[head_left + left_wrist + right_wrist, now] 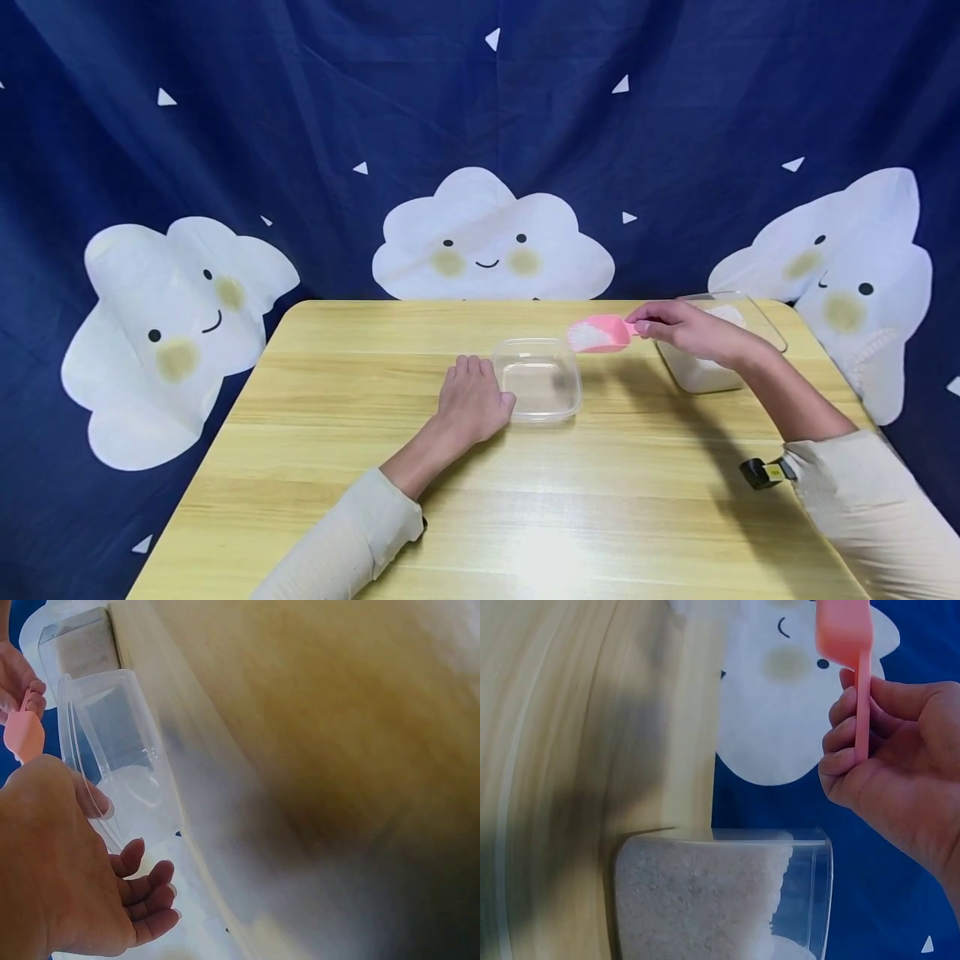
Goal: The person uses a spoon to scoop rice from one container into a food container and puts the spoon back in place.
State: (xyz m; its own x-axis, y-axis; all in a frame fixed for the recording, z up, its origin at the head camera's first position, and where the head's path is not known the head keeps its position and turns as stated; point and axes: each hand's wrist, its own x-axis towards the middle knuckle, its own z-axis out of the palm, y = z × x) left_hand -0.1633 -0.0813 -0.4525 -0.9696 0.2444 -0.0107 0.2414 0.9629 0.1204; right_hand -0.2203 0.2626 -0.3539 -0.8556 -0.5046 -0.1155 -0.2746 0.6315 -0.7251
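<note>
A clear plastic container (537,414) sits on the table, its mouth facing up. My left hand (474,404) is at its left side, the thumb (94,801) at the rim and the other fingers bent beside the wall. My right hand (693,332) pinches the handle of a pink scoop (617,332), which carries white grains (588,336). The scoop is held up just beyond the container's far right corner. In the right wrist view, the curled fingers and thumb close round the scoop's handle (862,720).
Behind my right forearm stands a larger clear tub (701,377), partly filled with white grains (697,900). The wooden table (337,467) ends at a dark blue cloth (480,100) printed with smiling clouds. A small black device (761,473) is on the right sleeve.
</note>
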